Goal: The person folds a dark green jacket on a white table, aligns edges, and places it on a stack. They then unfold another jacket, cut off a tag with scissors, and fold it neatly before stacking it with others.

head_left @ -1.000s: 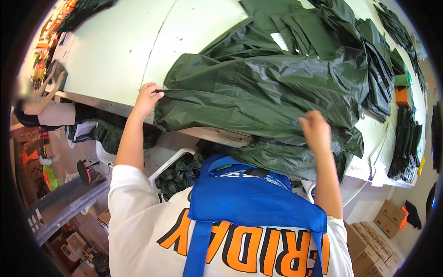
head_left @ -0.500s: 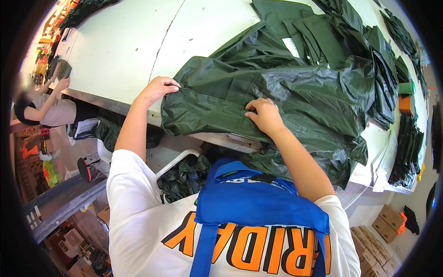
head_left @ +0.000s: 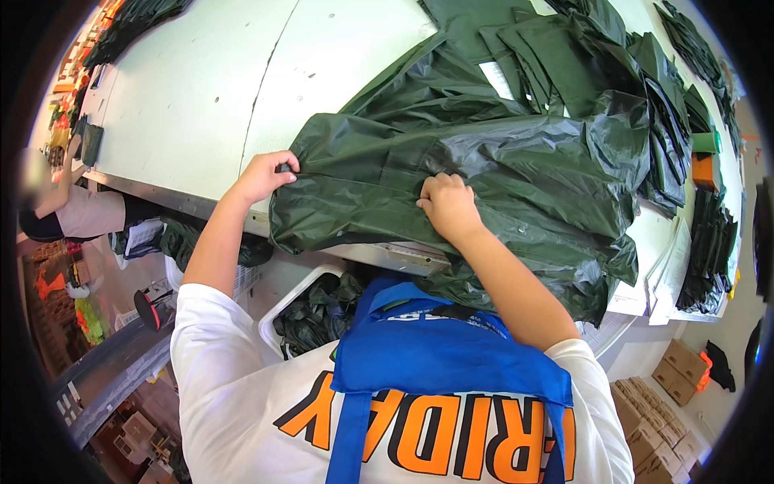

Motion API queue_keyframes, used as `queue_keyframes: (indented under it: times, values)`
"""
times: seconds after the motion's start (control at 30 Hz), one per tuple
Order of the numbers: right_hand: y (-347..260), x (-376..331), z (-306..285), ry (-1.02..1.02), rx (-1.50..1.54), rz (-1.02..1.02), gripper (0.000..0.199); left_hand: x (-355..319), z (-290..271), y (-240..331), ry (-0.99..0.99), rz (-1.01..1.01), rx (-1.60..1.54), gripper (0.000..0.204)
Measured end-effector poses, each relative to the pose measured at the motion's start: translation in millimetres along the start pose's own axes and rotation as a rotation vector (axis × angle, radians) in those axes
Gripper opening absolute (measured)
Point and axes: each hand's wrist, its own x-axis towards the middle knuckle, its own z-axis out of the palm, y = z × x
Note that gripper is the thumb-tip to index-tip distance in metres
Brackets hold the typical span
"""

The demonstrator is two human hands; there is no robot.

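A dark green, shiny garment (head_left: 355,189), perhaps rainwear, lies spread across the table's front edge, with folds hanging over it. At its left end my left hand (head_left: 268,176) is closed, pinching the garment's edge between thumb and fingers. My right hand (head_left: 450,208) rests near the middle of the garment, its fingers curled closed on the fabric; the fingertips are partly hidden. Behind the garment lie several flat dark green folded pieces (head_left: 556,68), overlapping in a pile.
The white table (head_left: 185,105) has a seam running across it. More dark green bundles (head_left: 701,258) and white paper sheets (head_left: 667,266) lie at right. A white-rimmed bin (head_left: 282,302) holds dark fabric below the edge. Another person (head_left: 89,211) stands at far left; cartons (head_left: 677,371) sit lower right.
The view has shifted slightly. Both hands keep their places on the garment; the left hand's fingers are curled more tightly at its edge. The other person's arms have moved.
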Motion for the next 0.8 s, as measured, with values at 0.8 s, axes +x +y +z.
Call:
queue_keyframes:
  times: [0.8]
  values:
    - [407.5,-80.3,-209.0,0.567,1.079,0.701,0.006,108.5,-83.2,157.5,-0.117,0.184,-0.944,0.037]
